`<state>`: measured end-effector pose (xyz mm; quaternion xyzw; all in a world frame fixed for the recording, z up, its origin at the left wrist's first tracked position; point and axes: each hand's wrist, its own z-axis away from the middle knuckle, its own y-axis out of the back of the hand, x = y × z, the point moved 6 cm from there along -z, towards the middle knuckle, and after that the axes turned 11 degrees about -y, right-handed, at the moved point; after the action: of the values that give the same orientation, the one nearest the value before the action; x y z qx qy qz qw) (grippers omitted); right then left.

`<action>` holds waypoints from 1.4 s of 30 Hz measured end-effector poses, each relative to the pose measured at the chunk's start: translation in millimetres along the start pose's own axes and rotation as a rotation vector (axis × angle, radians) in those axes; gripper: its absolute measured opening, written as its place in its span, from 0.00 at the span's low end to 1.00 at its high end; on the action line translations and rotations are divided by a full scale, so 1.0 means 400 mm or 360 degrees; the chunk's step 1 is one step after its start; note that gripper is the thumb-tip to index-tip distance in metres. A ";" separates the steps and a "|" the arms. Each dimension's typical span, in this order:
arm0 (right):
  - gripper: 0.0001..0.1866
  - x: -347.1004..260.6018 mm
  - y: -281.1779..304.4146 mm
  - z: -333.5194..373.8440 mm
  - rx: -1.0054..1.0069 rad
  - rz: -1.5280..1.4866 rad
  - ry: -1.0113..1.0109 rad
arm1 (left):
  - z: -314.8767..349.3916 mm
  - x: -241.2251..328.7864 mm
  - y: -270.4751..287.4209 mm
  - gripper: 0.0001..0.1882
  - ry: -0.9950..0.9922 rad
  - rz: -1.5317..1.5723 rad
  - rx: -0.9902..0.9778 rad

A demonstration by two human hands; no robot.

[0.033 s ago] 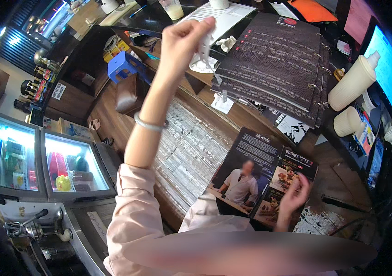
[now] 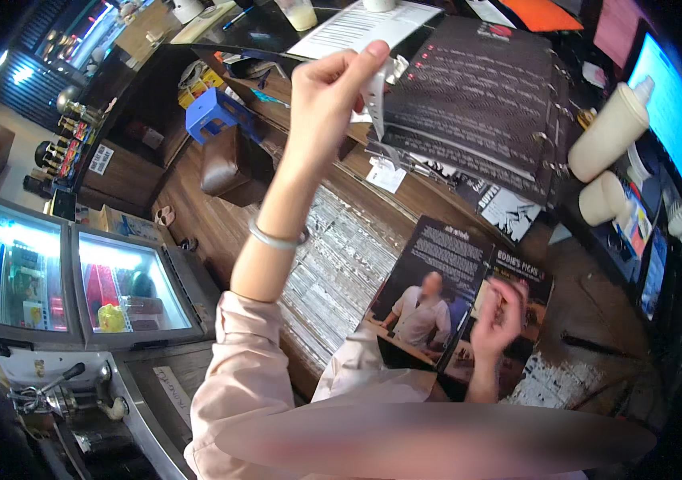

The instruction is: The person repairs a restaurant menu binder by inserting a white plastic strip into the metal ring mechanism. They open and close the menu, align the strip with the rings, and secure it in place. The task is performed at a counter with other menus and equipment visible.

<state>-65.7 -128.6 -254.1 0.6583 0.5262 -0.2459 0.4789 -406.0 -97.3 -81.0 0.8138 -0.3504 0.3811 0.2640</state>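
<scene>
My left hand [image 2: 329, 92] is raised at the top middle, thumb pressed against curled fingers. From its pinch hangs a thin white strip with holes [image 2: 374, 100], at the left edge of a stack of dark ring-bound menus [image 2: 477, 96]. An open dark menu [image 2: 421, 272] lies in front of me; its left page shows a picture of a person in a white shirt, and its right page has food pictures. My right hand [image 2: 498, 320] hovers over that right page, loosely curled with fingers apart, slightly blurred, with nothing visible in it.
A beige bottle [image 2: 611, 132], a beige cup [image 2: 603, 198] and a lit screen [image 2: 669, 120] stand at the right. Beyond the stack are printed sheets [image 2: 357, 32]. At left are a blue stool [image 2: 217, 114], a brown padded seat [image 2: 229, 164] and a glass-door fridge [image 2: 133, 280].
My left hand has shifted a little to the right with the strip. The right hand has moved slightly left and up over the page, its fingers curling more.
</scene>
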 end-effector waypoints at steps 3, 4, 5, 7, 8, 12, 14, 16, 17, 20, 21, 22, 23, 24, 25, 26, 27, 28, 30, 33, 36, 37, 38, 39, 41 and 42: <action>0.15 -0.248 -0.085 -0.101 -0.0127 -0.0407 0.0332 | 0.136 0.037 -0.031 0.19 0.0059 0.0294 0.0121; 0.17 -0.294 -0.107 -0.130 -0.0097 -0.0507 0.0254 | 0.175 0.042 -0.049 0.20 0.0217 0.0488 0.0204; 0.19 -0.327 -0.122 -0.151 -0.0061 -0.0614 0.0186 | 0.201 0.058 -0.057 0.20 0.0215 0.0567 0.0264; 0.19 -0.369 -0.138 -0.170 -0.0060 -0.0684 0.0232 | 0.231 0.087 -0.067 0.20 0.0184 0.0719 0.0375; 0.19 -0.378 -0.143 -0.172 -0.0081 -0.0742 0.0227 | 0.251 0.097 -0.074 0.20 0.0208 0.0776 0.0393; 0.16 -0.368 -0.139 -0.123 -0.0288 -0.0937 0.0069 | 0.312 0.152 -0.085 0.21 0.0333 0.1077 0.0442; 0.14 -0.371 -0.118 -0.111 -0.0360 -0.0995 0.0023 | 0.339 0.132 -0.085 0.22 0.0528 0.1274 0.0339; 0.14 -0.364 -0.097 -0.102 -0.0463 -0.1125 -0.0113 | 0.350 0.123 -0.111 0.25 0.0739 0.1515 0.0373; 0.14 -0.357 -0.089 -0.100 -0.0510 -0.1195 -0.0184 | 0.359 0.119 -0.119 0.25 0.0800 0.1616 0.0356; 0.15 -0.339 -0.058 -0.096 -0.0578 -0.1289 -0.0254 | 0.390 0.099 -0.136 0.23 0.0972 0.1895 0.0122; 0.15 -0.329 -0.052 -0.101 -0.0592 -0.1325 -0.0278 | 0.392 0.090 -0.144 0.23 0.0977 0.1853 0.0155; 0.14 -0.322 -0.047 -0.097 -0.0608 -0.1360 -0.0320 | 0.405 0.086 -0.152 0.23 0.1004 0.1804 0.0197; 0.14 -0.316 -0.040 -0.096 -0.0607 -0.1372 -0.0312 | 0.414 0.082 -0.157 0.23 0.1032 0.1754 0.0239; 0.14 -0.310 -0.035 -0.096 -0.0606 -0.1384 -0.0304 | 0.416 0.078 -0.154 0.22 0.1028 0.1643 0.0302; 0.14 -0.309 -0.025 -0.099 -0.0609 -0.1390 -0.0282 | 0.415 0.068 -0.150 0.21 0.0951 0.1597 0.0308; 0.13 -0.304 -0.017 -0.096 -0.0627 -0.1364 -0.0325 | 0.416 0.065 -0.148 0.22 0.0854 0.1526 0.0280; 0.13 -0.298 -0.011 -0.097 -0.0586 -0.1321 -0.0312 | 0.417 0.066 -0.146 0.22 0.0756 0.1455 0.0251; 0.13 -0.295 -0.009 -0.101 -0.0546 -0.1280 -0.0294 | 0.421 0.073 -0.146 0.23 0.0666 0.1283 0.0252; 0.14 -0.287 -0.005 -0.104 -0.0501 -0.1209 -0.0264 | 0.434 0.092 -0.148 0.25 0.0643 0.1106 0.0213; 0.16 -0.320 -0.014 -0.089 -0.0584 -0.1142 -0.0226 | 0.452 0.105 -0.160 0.27 0.0641 0.1207 0.0244; 0.19 -0.345 -0.015 -0.080 -0.0376 -0.0856 -0.0039 | 0.469 0.126 -0.173 0.25 0.0667 0.1214 0.0205; 0.19 -0.346 -0.014 -0.078 -0.0312 -0.0766 0.0018 | 0.474 0.134 -0.179 0.24 0.0679 0.1234 0.0173; 0.20 -0.327 -0.018 -0.077 -0.0325 -0.0825 -0.0023 | 0.487 0.123 -0.181 0.24 0.0683 0.1286 0.0077; 0.21 -0.325 -0.016 -0.079 -0.0329 -0.0856 -0.0034 | 0.491 0.129 -0.183 0.25 0.0719 0.1319 0.0137; 0.22 -0.320 -0.018 -0.077 -0.0349 -0.0928 -0.0069 | 0.499 0.140 -0.196 0.25 0.0798 0.1372 0.0265; 0.22 -0.323 -0.018 -0.078 -0.0338 -0.0910 -0.0035 | 0.499 0.135 -0.201 0.25 0.0779 0.1397 0.0287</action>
<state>-120.0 -160.1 -136.6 0.4271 0.7077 -0.3214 0.4619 -231.9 -206.9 -164.6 0.4964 -0.5529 0.6642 0.0820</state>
